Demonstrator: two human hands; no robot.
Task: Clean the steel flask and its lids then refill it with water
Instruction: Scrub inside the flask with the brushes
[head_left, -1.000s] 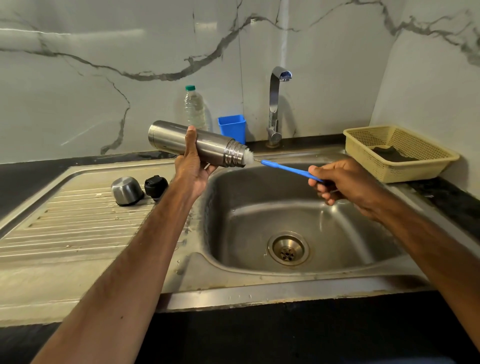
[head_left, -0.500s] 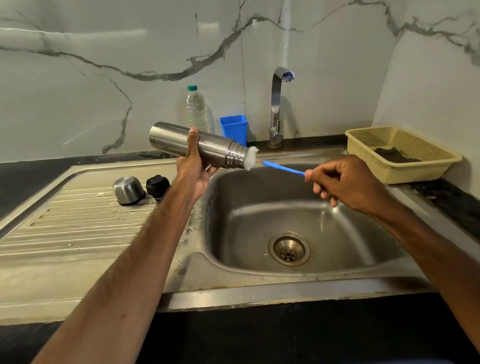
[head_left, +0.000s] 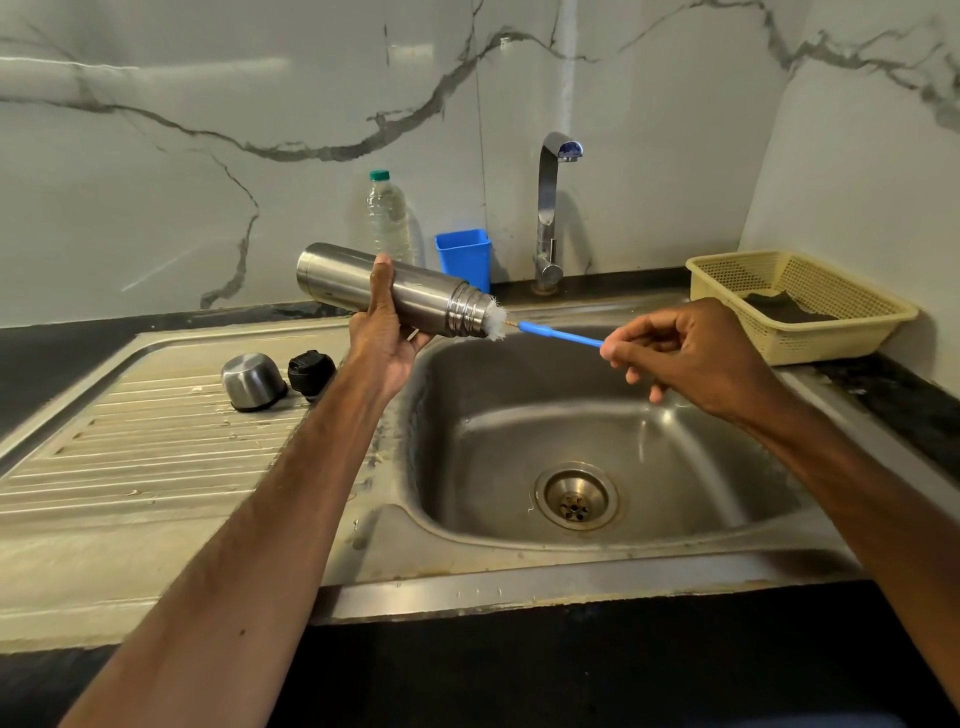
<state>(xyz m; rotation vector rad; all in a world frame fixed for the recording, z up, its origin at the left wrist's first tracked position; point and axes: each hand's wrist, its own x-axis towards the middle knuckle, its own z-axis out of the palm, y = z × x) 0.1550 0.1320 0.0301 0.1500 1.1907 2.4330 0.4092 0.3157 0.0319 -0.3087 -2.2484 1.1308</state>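
1 flask (head_left: 337, 275), 2 lids (head_left: 253, 381) (head_left: 311, 374), 1 brush (head_left: 561, 335), 1 btl (head_left: 387, 213), 1 cup (head_left: 463, 254), 1 basket (head_left: 831, 340).

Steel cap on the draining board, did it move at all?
No. The steel cap sits in the same spot on the draining board, beside the black lid.

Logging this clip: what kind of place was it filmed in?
Most likely a home kitchen, at the washing-up spot: a steel sink with a ribbed drainboard, a tap at the back, and a yellow basket on the dark counter.
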